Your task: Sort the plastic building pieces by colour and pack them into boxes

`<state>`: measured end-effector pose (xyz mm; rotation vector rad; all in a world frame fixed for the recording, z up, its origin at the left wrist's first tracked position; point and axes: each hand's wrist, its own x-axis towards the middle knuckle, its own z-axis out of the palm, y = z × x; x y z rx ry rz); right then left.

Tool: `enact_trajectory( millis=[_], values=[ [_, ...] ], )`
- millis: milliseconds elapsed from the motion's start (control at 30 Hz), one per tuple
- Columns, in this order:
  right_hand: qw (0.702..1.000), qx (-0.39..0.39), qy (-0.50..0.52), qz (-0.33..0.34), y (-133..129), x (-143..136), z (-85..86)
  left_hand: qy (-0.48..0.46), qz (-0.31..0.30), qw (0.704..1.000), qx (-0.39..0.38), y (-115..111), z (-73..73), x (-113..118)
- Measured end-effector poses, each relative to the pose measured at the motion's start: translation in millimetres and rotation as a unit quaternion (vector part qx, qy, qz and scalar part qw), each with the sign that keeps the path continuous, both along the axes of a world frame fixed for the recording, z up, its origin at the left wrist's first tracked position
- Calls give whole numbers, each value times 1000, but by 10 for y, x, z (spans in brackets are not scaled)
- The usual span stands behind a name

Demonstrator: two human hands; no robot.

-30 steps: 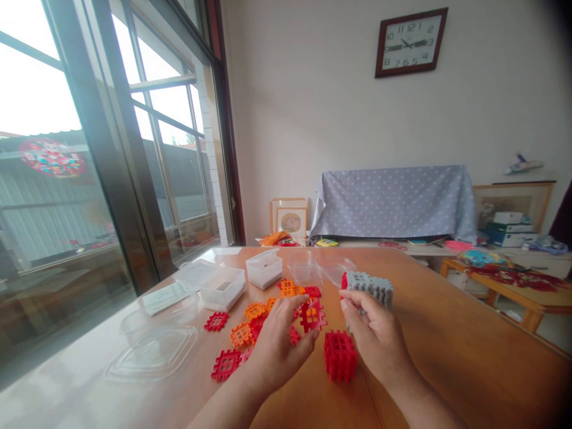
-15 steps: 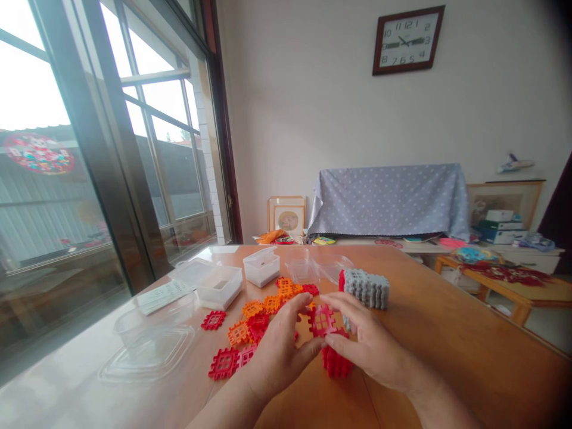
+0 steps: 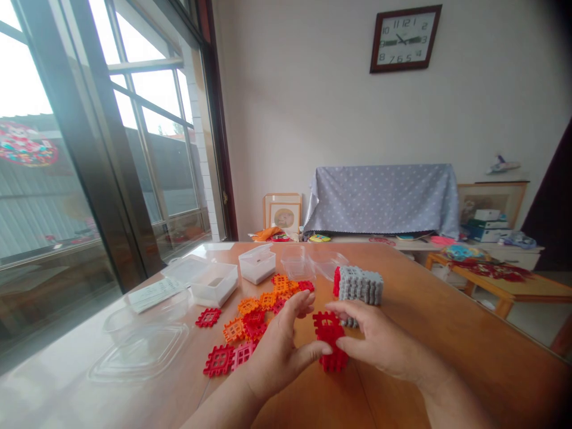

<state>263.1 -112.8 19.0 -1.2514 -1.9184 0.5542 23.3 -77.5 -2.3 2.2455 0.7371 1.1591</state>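
Observation:
A stack of red interlocking plastic squares (image 3: 332, 342) with windowed, notched faces stands on the table between my hands. My left hand (image 3: 286, 342) is on its left, fingers raised and apart, with the thumb tip against the stack's near left side. From the right, my right hand (image 3: 373, 333) spans the stack's upper edge, forefinger at the far corner and thumb at the right side. Just behind stands a longer block of grey squares (image 3: 361, 286) with a red end, partly hidden by my right hand. Loose orange squares (image 3: 235, 329) and red squares (image 3: 218, 360) lie to the left.
White plastic boxes (image 3: 214, 285) and a clear lid (image 3: 140, 351) lie on the table's left side, with a printed sheet (image 3: 157, 295). Clear containers (image 3: 298, 262) stand at the back. A window is on the left; a low side table (image 3: 513, 286) stands at right.
The red square held tilted between my hands has come down onto the red stack. My left fingers have drawn away from it. The view has shifted slightly.

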Motion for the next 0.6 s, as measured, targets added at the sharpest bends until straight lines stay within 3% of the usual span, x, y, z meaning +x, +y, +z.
enact_trajectory(
  millis=[167,367,600],
  values=[
    [999,-27,-1,-31,16,152,-97,22,-7,996,-83,50,-26,-19],
    [999,-35,-16,-30,18,168,-119,90,-16,989,-117,134,-212,30],
    [996,-47,-51,-55,-4,195,-105,136,35,989,-46,203,-146,-92]
  ],
)
